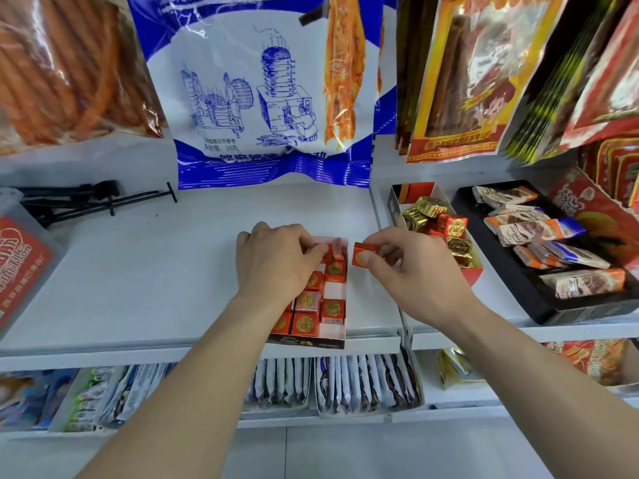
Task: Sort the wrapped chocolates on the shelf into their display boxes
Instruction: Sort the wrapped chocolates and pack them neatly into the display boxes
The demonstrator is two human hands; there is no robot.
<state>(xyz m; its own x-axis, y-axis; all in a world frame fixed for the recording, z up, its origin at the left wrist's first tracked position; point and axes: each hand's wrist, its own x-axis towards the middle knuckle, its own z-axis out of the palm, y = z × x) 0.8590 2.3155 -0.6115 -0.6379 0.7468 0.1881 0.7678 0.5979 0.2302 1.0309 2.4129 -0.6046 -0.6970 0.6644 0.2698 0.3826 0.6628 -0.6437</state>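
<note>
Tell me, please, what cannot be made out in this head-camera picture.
- Head view: the left hand covers the far end of the display box; whether it grips a chocolate is hidden.
- Head view: the right hand hides part of the mixed box.
- Head view: print on the red chocolate it pinches is too small.
- Head view: the top edge cuts off the blue-and-white bag.

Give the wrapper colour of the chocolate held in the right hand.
Red chocolate with a gold circle; head view.
</note>
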